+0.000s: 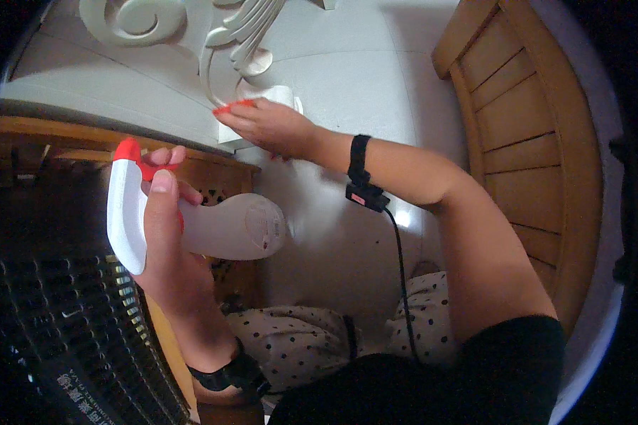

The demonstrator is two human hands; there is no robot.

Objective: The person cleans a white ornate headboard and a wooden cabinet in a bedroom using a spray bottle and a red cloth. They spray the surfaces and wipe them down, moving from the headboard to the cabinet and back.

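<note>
My left hand (165, 223) grips the neck of a spray bottle (234, 226) with a white and red trigger head and a translucent body. The bottle lies sideways in the view, its base towards the right. My right hand (276, 127) reaches forward with a red cloth (234, 106) partly showing at its fingertips. It is at the base of a cream carved ornament (250, 58) with a scroll and feather-like ridges; the underside of the hand is hidden.
A wooden panel (515, 106) with slats stands on the right. At the left are a wooden cabinet (234, 178) and a black woven surface (74, 308). A black cable (401, 265) hangs from the right wrist strap. Pale floor tiles (345, 69) lie ahead.
</note>
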